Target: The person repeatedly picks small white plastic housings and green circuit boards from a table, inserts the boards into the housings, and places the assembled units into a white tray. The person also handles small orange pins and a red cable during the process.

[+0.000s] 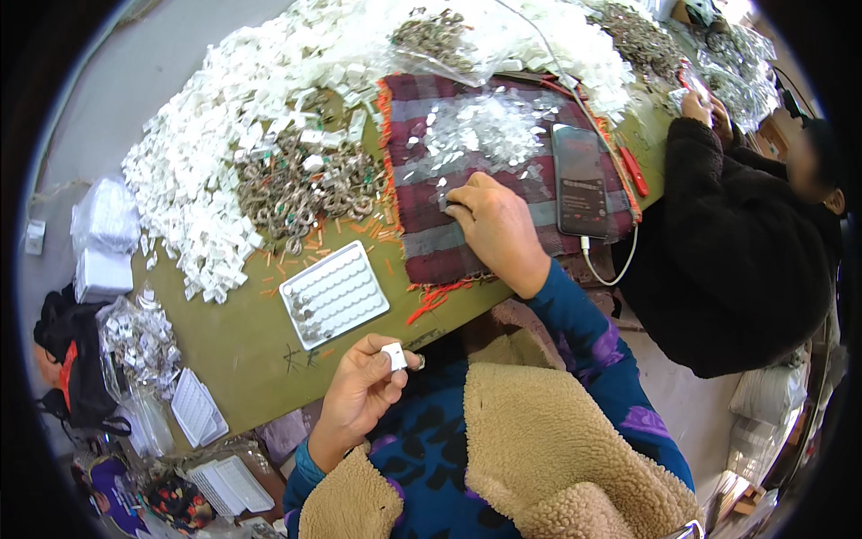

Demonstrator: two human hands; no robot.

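Brightly lit, glare at upper right, bent edges fading to black.

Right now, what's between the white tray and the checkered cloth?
A few thin orange strips lie there on the green tabletop, as the head view shows.

Smooth, white plastic-looking pieces (206, 180) bank up at far left against dull metallic parts (305, 193) on a matt green tabletop (224, 359); glossy, see-through flakes (485, 130) glint on fringed woven cloth (431, 238) beside the glassy screen of a phone (579, 162), with a smooth white block (394, 357), a plastic-looking tray (370, 301) and rough, nubby fleece (539, 431) nearer.
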